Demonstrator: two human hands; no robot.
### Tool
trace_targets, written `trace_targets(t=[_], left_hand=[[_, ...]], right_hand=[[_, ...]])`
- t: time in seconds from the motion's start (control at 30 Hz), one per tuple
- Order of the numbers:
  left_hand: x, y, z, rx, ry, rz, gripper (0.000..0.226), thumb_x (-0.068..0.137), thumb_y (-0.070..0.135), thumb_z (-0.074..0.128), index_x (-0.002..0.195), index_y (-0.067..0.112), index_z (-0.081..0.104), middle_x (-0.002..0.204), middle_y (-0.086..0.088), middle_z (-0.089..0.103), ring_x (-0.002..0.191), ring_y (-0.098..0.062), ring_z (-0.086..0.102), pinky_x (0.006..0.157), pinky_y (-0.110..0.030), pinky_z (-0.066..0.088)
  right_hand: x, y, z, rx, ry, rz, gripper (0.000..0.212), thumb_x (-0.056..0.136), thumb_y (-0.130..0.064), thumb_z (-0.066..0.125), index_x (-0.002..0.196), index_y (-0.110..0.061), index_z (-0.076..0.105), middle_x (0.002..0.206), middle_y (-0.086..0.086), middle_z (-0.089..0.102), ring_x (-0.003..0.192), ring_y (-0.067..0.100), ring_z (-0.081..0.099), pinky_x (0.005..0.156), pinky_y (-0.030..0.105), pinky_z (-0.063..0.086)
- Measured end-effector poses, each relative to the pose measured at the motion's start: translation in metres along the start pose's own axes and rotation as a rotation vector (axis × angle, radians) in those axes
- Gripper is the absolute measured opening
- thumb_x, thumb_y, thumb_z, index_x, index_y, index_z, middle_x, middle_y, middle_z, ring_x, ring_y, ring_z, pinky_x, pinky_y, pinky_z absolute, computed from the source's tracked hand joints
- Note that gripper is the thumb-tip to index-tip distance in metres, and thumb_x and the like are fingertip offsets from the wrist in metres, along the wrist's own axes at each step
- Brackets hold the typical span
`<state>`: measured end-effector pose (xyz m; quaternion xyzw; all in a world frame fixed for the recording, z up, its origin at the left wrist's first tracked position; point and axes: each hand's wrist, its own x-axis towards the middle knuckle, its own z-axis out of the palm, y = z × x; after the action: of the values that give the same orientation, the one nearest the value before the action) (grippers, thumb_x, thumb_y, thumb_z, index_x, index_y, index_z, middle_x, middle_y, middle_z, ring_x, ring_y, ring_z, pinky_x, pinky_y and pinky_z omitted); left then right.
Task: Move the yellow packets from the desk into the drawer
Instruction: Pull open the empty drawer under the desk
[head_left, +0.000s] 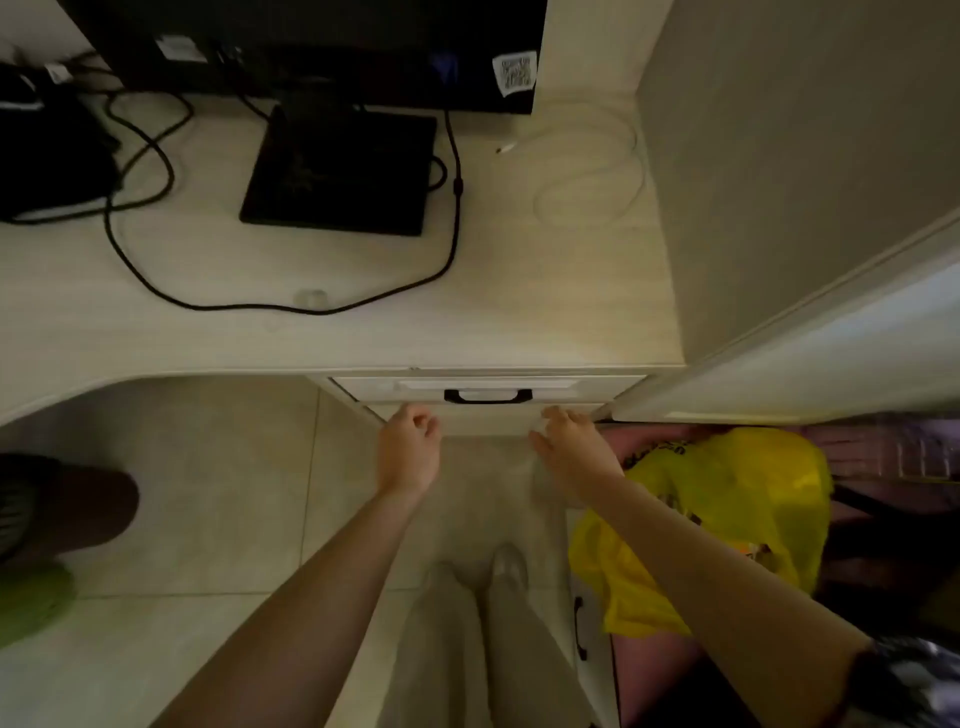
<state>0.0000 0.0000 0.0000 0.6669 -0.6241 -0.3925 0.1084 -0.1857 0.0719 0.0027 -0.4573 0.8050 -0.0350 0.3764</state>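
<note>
- Pale wood-grain desk (332, 332) is carrying a black monitor stand (340, 171) and looping black cables (156, 280); no yellow packets are showing on its top.
- Just below the desk edge, the drawer (488, 389) with a black handle (488, 396) is sitting shut.
- Left hand (408, 449) is reaching up beneath the drawer front, fingers curled loosely and holding nothing.
- Right hand (571, 449) is reaching beside it, fingers spread and empty.
- Right of the drawer, lower down, a yellow plastic bag (727, 519) is lying, possibly in an open compartment; blur is hiding what it holds.
</note>
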Motion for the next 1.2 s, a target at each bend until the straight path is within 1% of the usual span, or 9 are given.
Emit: trace_targets(t=[0.13,0.2,0.23,0.3,0.37,0.5,0.67,0.97,1.2], left_hand=[[0.032,-0.003,0.021,-0.241,-0.055,-0.305,0.023,0.091,0.019,0.055,0.109,0.006,0.062,0.110,-0.010,0.065,0.099,-0.026,0.061,0.086,-0.034,0.050],[0.042,-0.008,0.032,-0.399,-0.102,-0.434,0.024,0.091,0.021,0.056,0.111,0.009,0.060,0.111,-0.010,0.065,0.095,-0.025,0.063,0.089,-0.041,0.054],[0.047,-0.010,0.036,-0.473,-0.128,-0.490,0.024,0.092,0.021,0.056,0.113,0.009,0.058,0.110,-0.009,0.064,0.093,-0.024,0.063,0.087,-0.041,0.054],[0.052,-0.011,0.041,-0.617,-0.178,-0.566,0.022,0.094,0.018,0.054,0.113,0.008,0.056,0.107,-0.009,0.063,0.093,-0.024,0.063,0.086,-0.039,0.053],[0.057,-0.012,0.045,-0.729,-0.216,-0.592,0.019,0.096,0.016,0.051,0.113,0.007,0.055,0.109,-0.010,0.062,0.096,-0.026,0.063,0.087,-0.039,0.053],[0.065,-0.015,0.053,-0.852,-0.265,-0.603,0.026,0.098,0.017,0.049,0.119,0.004,0.054,0.105,-0.010,0.066,0.091,-0.027,0.066,0.077,-0.034,0.054],[0.073,-0.012,0.060,-0.946,-0.247,-0.625,0.020,0.099,0.018,0.048,0.107,0.001,0.056,0.095,-0.013,0.065,0.082,-0.025,0.066,0.072,-0.031,0.054],[0.072,-0.007,0.061,-0.956,-0.266,-0.652,0.019,0.100,0.017,0.046,0.099,0.001,0.055,0.092,-0.010,0.064,0.079,-0.025,0.066,0.071,-0.032,0.056],[0.046,-0.016,0.057,-0.964,-0.288,-0.672,0.020,0.098,0.016,0.049,0.108,-0.002,0.053,0.095,-0.015,0.062,0.082,-0.027,0.065,0.073,-0.033,0.055]], right_hand=[[0.035,-0.001,0.006,0.258,-0.041,0.237,0.040,0.095,-0.031,0.048,0.122,-0.003,0.058,0.121,0.016,0.061,0.100,0.027,0.059,0.069,0.024,0.040],[0.053,-0.002,0.010,0.431,-0.045,0.313,0.031,0.093,-0.025,0.049,0.092,0.001,0.066,0.094,0.021,0.066,0.086,0.029,0.061,0.069,0.030,0.041],[0.061,-0.002,0.013,0.537,-0.053,0.356,0.028,0.092,-0.022,0.050,0.074,-0.004,0.062,0.075,0.016,0.061,0.073,0.026,0.058,0.070,0.030,0.040],[0.075,-0.003,0.014,0.752,-0.102,0.477,0.029,0.092,-0.018,0.048,0.063,-0.017,0.048,0.056,0.000,0.051,0.058,0.016,0.045,0.065,0.030,0.040],[0.083,-0.004,0.013,0.928,-0.138,0.584,0.027,0.095,-0.017,0.049,0.067,-0.017,0.047,0.057,-0.003,0.052,0.057,0.012,0.044,0.065,0.028,0.043],[0.093,-0.005,0.018,1.058,-0.149,0.617,0.017,0.095,-0.017,0.052,0.081,-0.010,0.058,0.079,0.002,0.063,0.078,0.019,0.060,0.090,0.037,0.049],[0.102,-0.006,0.024,1.201,-0.092,0.601,0.023,0.096,-0.006,0.047,0.114,0.001,0.058,0.110,0.018,0.064,0.097,0.031,0.065,0.074,0.035,0.052],[0.099,0.002,0.034,1.250,-0.058,0.571,0.018,0.097,-0.006,0.048,0.110,0.001,0.058,0.078,0.010,0.064,0.069,0.019,0.063,0.063,0.029,0.053],[0.073,0.010,0.039,1.279,-0.091,0.581,0.018,0.096,-0.003,0.050,0.111,0.004,0.057,0.082,0.013,0.064,0.072,0.020,0.063,0.069,0.033,0.054]])
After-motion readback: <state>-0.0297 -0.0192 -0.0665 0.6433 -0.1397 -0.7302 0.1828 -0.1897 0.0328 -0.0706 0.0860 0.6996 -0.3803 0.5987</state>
